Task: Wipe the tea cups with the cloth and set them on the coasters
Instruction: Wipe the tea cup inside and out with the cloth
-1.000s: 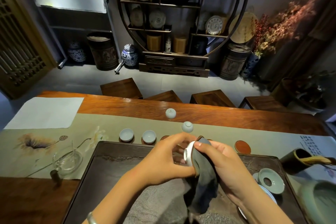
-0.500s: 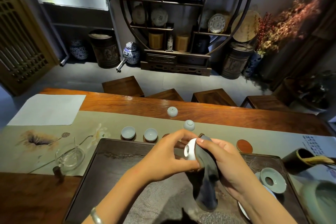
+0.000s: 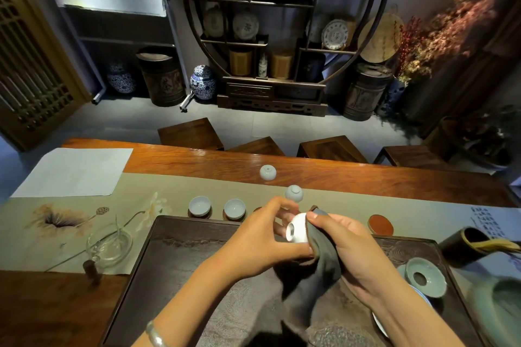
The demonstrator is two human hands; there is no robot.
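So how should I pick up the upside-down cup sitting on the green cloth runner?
Take the upside-down cup by its round sides, coming straight down from above. Its mouth faces down on the runner, so there is no rim to hook, and the small foot ring on top looks too little to pinch. Fingers on opposite sides should hold it best.

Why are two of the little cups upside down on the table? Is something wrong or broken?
Nothing looks broken or spilled. Two cups sit upside down beyond the coasters, probably waiting to be wiped. Two others stand upright on coasters. The left hand holds another cup while the right hand presses the cloth against it.
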